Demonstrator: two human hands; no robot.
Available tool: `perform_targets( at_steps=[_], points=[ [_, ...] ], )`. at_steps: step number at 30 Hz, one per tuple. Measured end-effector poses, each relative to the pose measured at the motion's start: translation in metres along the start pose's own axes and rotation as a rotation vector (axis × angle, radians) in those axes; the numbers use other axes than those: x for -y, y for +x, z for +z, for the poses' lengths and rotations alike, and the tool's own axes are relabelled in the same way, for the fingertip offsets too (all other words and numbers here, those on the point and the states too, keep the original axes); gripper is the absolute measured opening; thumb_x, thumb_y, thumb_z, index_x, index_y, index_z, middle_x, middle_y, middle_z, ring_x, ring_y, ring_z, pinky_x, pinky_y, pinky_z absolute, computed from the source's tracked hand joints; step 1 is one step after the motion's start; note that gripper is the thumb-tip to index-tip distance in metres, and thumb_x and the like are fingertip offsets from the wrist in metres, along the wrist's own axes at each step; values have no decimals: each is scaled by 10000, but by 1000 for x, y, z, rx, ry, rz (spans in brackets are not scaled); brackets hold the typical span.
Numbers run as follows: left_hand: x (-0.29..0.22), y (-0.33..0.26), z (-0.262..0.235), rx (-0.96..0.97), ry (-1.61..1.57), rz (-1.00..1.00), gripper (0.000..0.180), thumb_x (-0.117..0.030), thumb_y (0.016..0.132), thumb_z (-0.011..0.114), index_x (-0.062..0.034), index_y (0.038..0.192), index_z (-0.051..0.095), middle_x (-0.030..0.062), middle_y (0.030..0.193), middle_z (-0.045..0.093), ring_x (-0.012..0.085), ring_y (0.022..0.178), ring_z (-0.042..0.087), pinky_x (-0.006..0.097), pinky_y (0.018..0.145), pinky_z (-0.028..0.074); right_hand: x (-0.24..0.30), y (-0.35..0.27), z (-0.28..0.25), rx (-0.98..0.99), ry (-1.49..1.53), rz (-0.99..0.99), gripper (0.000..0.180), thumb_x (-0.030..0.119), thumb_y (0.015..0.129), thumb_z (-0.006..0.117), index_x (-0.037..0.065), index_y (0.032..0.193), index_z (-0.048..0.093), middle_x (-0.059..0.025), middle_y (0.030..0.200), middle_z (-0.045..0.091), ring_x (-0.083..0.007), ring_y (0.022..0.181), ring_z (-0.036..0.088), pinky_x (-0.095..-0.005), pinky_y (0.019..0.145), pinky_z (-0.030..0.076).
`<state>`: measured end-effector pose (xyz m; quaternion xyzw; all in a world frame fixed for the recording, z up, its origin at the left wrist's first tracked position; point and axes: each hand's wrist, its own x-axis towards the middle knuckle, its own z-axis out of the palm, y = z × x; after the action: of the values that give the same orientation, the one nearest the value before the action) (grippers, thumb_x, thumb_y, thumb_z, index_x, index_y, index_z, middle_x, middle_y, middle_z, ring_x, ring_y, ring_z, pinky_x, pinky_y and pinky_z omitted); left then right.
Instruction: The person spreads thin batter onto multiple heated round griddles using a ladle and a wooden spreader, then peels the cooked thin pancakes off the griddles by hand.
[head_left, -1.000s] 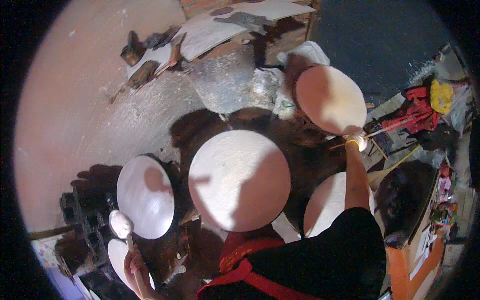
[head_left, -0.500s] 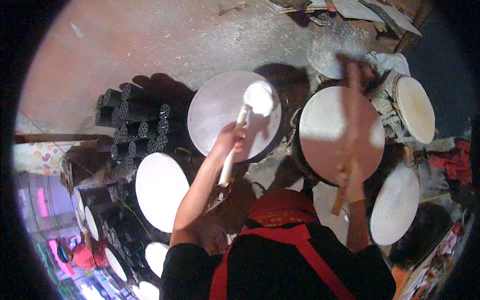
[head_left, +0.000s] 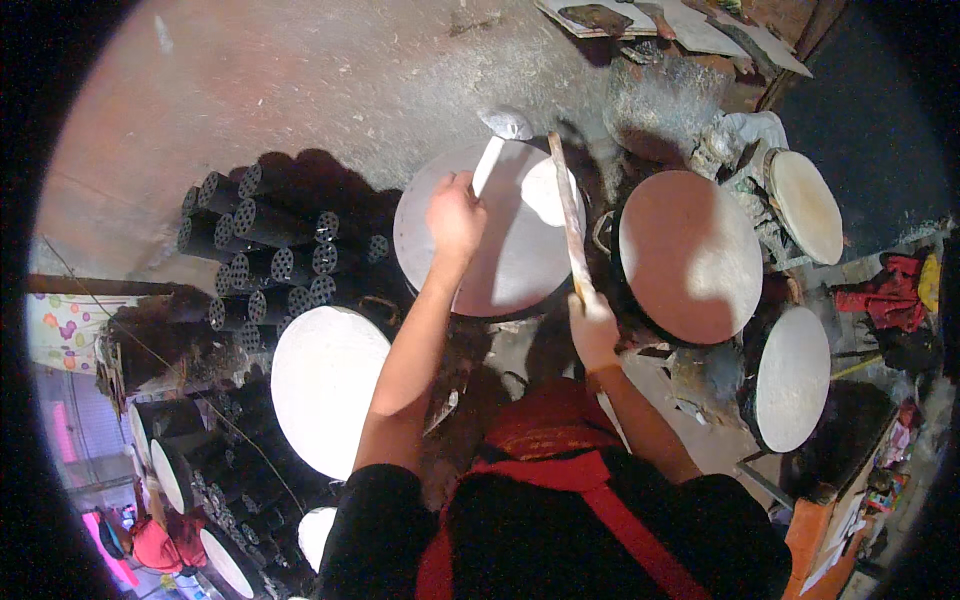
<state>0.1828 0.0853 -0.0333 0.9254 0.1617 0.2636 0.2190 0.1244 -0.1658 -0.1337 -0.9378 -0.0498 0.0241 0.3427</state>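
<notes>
My left hand (head_left: 457,218) is closed round the pale handle of a ladle (head_left: 507,123). Its grey bowl hangs at the far rim of the middle round flat griddle (head_left: 440,230). My right hand (head_left: 594,322) grips the lower end of a long wooden stick (head_left: 566,190), which slants across the griddle's right side. Beside the stick lies a bright white patch (head_left: 543,188); whether it is batter or light I cannot tell. To the right stands a second round griddle (head_left: 690,260), partly in shadow, with neither hand on it.
Black honeycomb coal briquettes (head_left: 275,225) are stacked at the left. A white disc (head_left: 330,390) stands near my left forearm, with other discs (head_left: 795,380) (head_left: 805,205) at the right. Boards (head_left: 700,25) lie at the far right. Another person (head_left: 155,545) is at the lower left.
My right hand has swung left with the stick, from the right griddle to the middle one. The ladle has moved from over the middle griddle to its far rim. The view has shifted slightly.
</notes>
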Motion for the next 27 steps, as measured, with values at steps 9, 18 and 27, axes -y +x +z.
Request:
perform_targets(
  at_steps=[9, 18, 27],
  points=[
    [29, -62, -69, 10, -449, -371, 440, -191, 822, 654, -14, 1213, 559, 118, 594, 582, 174, 493, 566, 317, 504, 454, 53, 38, -1, 367, 1243, 307, 374, 177, 933, 517, 173, 1307, 512, 56, 604, 453, -36, 373, 365, -203, 324, 314],
    [14, -215, -105, 165, -1291, -912, 188, -175, 910, 602, -65, 1058, 637, -23, 711, 558, 35, 522, 447, 163, 456, 340, 76, 13, 72, 84, 1217, 220, 385, 156, 915, 566, 187, 1297, 529, 63, 590, 428, -44, 396, 359, -223, 316, 320],
    [-8, -247, -121, -74, -1473, -992, 112, -143, 882, 639, -85, 801, 588, -29, 688, 526, 35, 534, 428, 174, 462, 331, 101, 55, 8, 846, 988, 388, 360, 218, 913, 563, 246, 1271, 533, 37, 528, 412, -73, 323, 322, -245, 296, 247]
  ],
)
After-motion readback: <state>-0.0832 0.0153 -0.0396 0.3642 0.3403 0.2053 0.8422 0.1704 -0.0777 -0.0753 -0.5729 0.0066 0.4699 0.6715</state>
